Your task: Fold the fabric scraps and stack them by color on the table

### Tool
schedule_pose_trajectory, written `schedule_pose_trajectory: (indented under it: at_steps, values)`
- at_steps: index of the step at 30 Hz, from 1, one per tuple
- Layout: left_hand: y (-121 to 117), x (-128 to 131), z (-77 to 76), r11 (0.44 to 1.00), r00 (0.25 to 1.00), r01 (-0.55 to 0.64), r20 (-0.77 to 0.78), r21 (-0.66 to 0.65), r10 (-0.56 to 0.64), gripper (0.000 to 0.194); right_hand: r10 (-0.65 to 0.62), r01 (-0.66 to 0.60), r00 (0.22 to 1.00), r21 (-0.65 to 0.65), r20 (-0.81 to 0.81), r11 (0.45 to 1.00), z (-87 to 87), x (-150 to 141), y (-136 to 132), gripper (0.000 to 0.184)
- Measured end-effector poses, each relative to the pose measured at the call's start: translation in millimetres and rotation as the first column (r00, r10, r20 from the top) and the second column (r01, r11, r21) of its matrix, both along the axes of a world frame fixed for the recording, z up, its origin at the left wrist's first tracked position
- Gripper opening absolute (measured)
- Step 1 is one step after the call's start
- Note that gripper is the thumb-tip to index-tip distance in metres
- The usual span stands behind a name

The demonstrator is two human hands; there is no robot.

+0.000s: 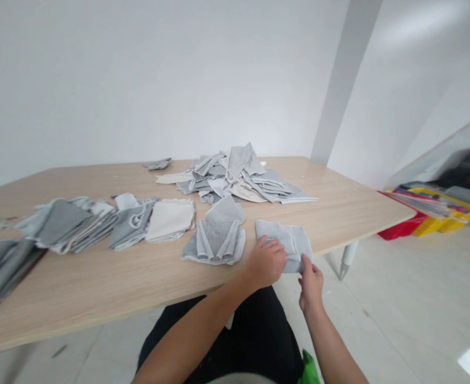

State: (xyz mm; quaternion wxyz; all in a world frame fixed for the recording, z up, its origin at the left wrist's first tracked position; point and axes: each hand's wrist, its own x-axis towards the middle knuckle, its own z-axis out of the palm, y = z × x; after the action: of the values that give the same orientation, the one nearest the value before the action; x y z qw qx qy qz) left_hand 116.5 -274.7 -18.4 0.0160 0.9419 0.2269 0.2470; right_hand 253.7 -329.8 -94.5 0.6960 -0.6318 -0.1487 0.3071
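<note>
A light grey folded cloth lies at the table's front edge, its near right part overhanging the edge. My left hand rests on top of its left part, fingers laid on the fabric and slightly bent. At the near right corner, my right hand pinches the cloth between thumb and fingers. Just left of it sits a darker grey cloth piece with two folded-over flaps, and a smaller grey piece behind it.
A loose heap of grey and cream cloth pieces lies at the back. Along the left are a cream stack, grey folded stacks and darker cloths. Yellow and red bins stand on the floor at right.
</note>
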Motion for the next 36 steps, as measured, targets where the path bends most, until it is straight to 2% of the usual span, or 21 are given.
schedule_pose_trajectory:
  at_steps: [2, 3, 6, 8, 10, 12, 16, 19, 21, 24, 26, 27, 29, 31, 32, 34, 36]
  values:
    - [-2, -3, -0.3, 0.998, 0.998, -0.034, 0.059, -0.058, 0.037, 0.025, 0.032, -0.039, 0.992, -0.054, -0.122, 0.998, 3.1, 1, -2, 0.052]
    - [-3, -4, -0.8, 0.990, 0.992, -0.085, 0.089, -0.109, 0.095, 0.027, 0.047, -0.059, 0.984, -0.065, -0.172, 0.996, 4.3, 1, -3, 0.051]
    - [-4, -8, -3.8, 0.909, 0.914, -0.288, 0.196, -0.302, 0.355, 0.032, 0.067, -0.085, 0.967, -0.061, -0.246, 0.995, 6.9, 0, -5, 0.048]
    - [-2, -9, -5.8, 0.864, 0.859, -0.341, 0.251, -0.371, 0.447, 0.033, 0.073, -0.089, 0.969, -0.057, -0.238, 0.994, 9.8, 0, -9, 0.047]
    - [-1, -11, -6.7, 0.858, 0.853, -0.330, 0.265, -0.394, 0.450, 0.038, 0.121, -0.135, 0.976, -0.065, -0.183, 0.989, 14.6, 0, -14, 0.045]
    - [-2, -12, -5.8, 0.859, 0.875, -0.312, 0.229, -0.406, 0.426, 0.046, 0.228, -0.240, 0.967, -0.101, -0.111, 0.966, 21.1, 1, -19, 0.040]
    - [-11, -12, 1.4, 0.863, 0.910, -0.347, 0.093, -0.367, 0.405, 0.040, 0.433, -0.431, 0.901, -0.167, -0.024, 0.887, 33.9, 2, -27, 0.031]
    - [-16, -12, 6.4, 0.900, 0.938, -0.328, 0.015, -0.287, 0.347, 0.024, 0.468, -0.462, 0.884, -0.172, -0.007, 0.870, 39.9, 2, -27, 0.030]
    - [-16, -13, 7.2, 0.913, 0.948, -0.310, -0.013, -0.263, 0.318, 0.016, 0.460, -0.462, 0.886, -0.156, -0.052, 0.873, 41.9, 3, -25, 0.035]
    - [-10, -17, 5.9, 0.873, 0.919, -0.358, 0.043, -0.331, 0.393, 0.021, 0.440, -0.456, 0.886, -0.101, -0.147, 0.884, 41.4, 4, -23, 0.046]
    - [-2, -20, 5.2, 0.814, 0.851, -0.382, 0.176, -0.438, 0.494, 0.020, 0.438, -0.454, 0.883, -0.073, -0.165, 0.888, 39.2, 6, -23, 0.045]
    - [3, -21, 5.1, 0.778, 0.781, -0.361, 0.288, -0.514, 0.554, 0.016, 0.442, -0.457, 0.882, -0.065, -0.165, 0.887, 37.9, 6, -23, 0.044]
    - [13, -25, 5.0, 0.712, 0.551, -0.250, 0.508, -0.656, 0.662, 0.008, 0.452, -0.467, 0.876, -0.059, -0.170, 0.883, 35.3, 8, -24, 0.041]
    - [25, -29, 4.5, 0.673, 0.309, -0.133, 0.615, -0.727, 0.725, 0.009, 0.434, -0.450, 0.883, -0.060, -0.182, 0.891, 33.3, 8, -24, 0.041]
    - [30, -30, 3.9, 0.664, 0.232, -0.096, 0.632, -0.742, 0.739, 0.009, 0.411, -0.429, 0.892, -0.064, -0.190, 0.901, 32.6, 8, -25, 0.042]
    - [39, -34, 2.2, 0.659, 0.165, -0.059, 0.643, -0.750, 0.748, 0.013, 0.353, -0.374, 0.912, -0.071, -0.210, 0.925, 31.7, 8, -25, 0.043]
    - [45, -36, 0.3, 0.653, 0.076, 0.028, 0.653, -0.757, 0.753, 0.016, 0.318, -0.342, 0.920, -0.075, -0.229, 0.937, 31.3, 7, -27, 0.044]
